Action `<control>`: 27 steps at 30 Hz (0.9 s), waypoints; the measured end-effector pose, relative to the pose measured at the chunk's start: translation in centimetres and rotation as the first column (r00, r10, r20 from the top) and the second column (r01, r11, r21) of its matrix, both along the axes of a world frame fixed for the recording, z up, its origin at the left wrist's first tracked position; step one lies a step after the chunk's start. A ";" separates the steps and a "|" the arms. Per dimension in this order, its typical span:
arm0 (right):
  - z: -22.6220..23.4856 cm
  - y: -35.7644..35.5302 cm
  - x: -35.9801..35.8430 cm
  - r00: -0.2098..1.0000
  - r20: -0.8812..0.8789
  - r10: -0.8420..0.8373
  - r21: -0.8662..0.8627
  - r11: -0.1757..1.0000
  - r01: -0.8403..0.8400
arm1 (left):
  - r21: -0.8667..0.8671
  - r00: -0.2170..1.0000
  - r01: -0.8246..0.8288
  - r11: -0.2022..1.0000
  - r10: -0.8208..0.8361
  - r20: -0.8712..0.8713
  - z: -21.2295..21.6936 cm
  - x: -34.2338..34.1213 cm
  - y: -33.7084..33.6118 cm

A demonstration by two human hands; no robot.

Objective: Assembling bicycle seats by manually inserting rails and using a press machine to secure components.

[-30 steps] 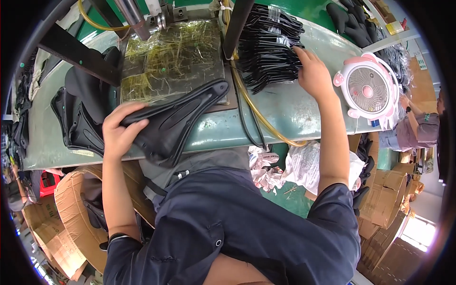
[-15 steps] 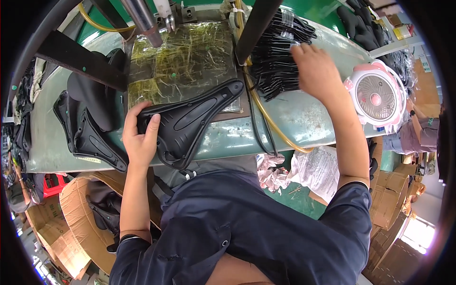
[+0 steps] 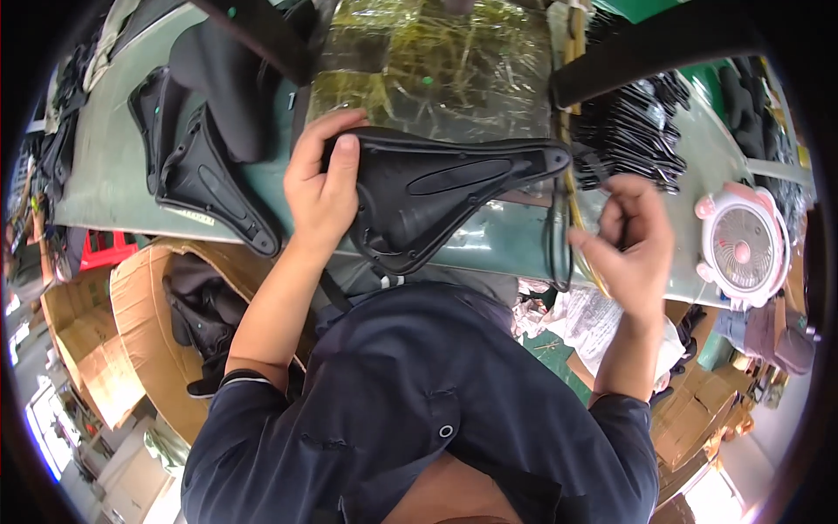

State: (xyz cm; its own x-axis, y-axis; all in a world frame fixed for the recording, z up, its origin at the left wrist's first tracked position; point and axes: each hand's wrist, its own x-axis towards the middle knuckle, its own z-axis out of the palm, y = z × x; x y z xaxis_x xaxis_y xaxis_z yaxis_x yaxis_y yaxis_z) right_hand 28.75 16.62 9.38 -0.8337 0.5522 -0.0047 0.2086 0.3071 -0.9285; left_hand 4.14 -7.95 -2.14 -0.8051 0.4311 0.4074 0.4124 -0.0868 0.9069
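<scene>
A black bicycle saddle (image 3: 454, 188), underside up, lies at the table's front edge with its narrow nose pointing right. My left hand (image 3: 327, 179) is closed on the wide rear end, thumb on the upward side and fingers behind. To the right of the nose, my right hand (image 3: 633, 240) hovers apart from the saddle, slightly blurred. Its fingers are curled, with a gap between thumb and forefinger and nothing visible in it. Beyond that hand lies a stack of bent black rods (image 3: 633, 131), apparently saddle rails.
More saddles (image 3: 214, 188) lie at the left. A tape-covered plate (image 3: 436, 70) is behind my saddle, between dark frame bars (image 3: 655, 61). A yellow hose (image 3: 576, 205) hangs over the edge. A pink-and-white fan (image 3: 742, 236) stands right; a cardboard box (image 3: 144, 323) holds saddles lower left.
My right hand has drawn back from the rod stack toward me, coming near the saddle's nose. My left hand keeps hold of the saddle, now turned more level. The whole view has shifted.
</scene>
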 end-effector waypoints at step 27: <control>-4.8 -5.8 -8.9 0.854 -0.142 0.501 0.665 0.687 -0.293 | 0.095 0.999 -0.046 0.994 0.044 0.025 -1.1 0.4 0.4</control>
State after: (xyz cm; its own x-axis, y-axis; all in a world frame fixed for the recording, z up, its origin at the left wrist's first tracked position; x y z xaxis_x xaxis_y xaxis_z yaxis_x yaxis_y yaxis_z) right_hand 19.86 10.84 4.54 -0.8753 -0.0359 0.4823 -0.3121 0.8037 -0.5066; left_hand 4.50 -7.50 -3.20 -0.8327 0.3538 0.4260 0.3968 -0.1554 0.9047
